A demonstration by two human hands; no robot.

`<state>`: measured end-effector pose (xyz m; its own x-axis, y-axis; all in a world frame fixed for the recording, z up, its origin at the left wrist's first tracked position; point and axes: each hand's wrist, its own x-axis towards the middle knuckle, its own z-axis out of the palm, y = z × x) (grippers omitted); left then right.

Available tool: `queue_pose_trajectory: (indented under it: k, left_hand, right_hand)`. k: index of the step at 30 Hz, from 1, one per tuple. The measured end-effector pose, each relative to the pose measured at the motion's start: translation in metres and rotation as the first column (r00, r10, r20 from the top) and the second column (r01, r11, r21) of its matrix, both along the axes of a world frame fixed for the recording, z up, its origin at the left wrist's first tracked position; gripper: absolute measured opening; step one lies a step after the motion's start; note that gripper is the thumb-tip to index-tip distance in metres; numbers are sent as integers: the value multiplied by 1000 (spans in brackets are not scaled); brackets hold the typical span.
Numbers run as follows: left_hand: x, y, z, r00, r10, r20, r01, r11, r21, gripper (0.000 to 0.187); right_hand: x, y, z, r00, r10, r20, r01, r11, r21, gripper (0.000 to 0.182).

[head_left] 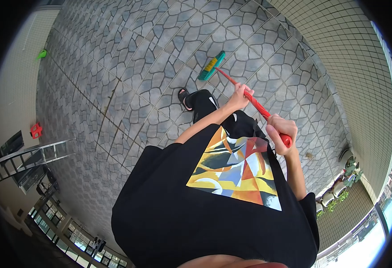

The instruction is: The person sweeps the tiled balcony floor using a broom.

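Note:
A broom with a long red handle [260,108] and a green head [212,66] with a yellow middle band reaches away from my body, its head on the stone-patterned floor. My left hand [239,96] is closed around the handle partway down. Nearer my chest, my right hand [282,133] wraps the handle close to its top end, which pokes out below the fist. Just left of the handle's lower part, my foot in a black sandal [184,99] stands on the floor.
A metal ladder [42,154] leans out at the left, near a red stool-like object [36,130]. Farther up that wall lies a bright green object [42,54]. A tiled wall [361,67] curves along the right, with several potted plants [338,190] at its lower end.

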<state>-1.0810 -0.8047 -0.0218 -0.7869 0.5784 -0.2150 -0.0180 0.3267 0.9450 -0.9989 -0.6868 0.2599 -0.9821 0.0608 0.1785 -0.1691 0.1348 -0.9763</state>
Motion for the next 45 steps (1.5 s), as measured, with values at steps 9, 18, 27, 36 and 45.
queue_pose_trajectory:
  k: [9, 18, 27, 36, 45]
  left_hand:
    - [54, 104, 4, 970, -211, 116, 209, 977, 30, 44]
    - [1, 124, 85, 988, -155, -3, 155, 985, 73, 18]
    - [-235, 159, 86, 974, -21, -224, 41, 995, 88, 38]
    - [-323, 26, -25, 982, 96, 160, -91, 995, -35, 46]
    - [-215, -330, -70, 481, 877, -9, -241, 122, -963, 35]
  right_hand:
    - [13, 53, 46, 981, 46, 190, -92, 966, 242, 37]
    - [-28, 66, 66, 987, -163, 0, 162, 977, 139, 40]
    - [-199, 70, 25, 796, -441, -415, 504, 862, 52, 32]
    - [-452, 138, -130, 670, -629, -393, 653, 752, -91, 38]
    - [-459, 171, -165, 723, -617, -311, 610, 781, -132, 39]
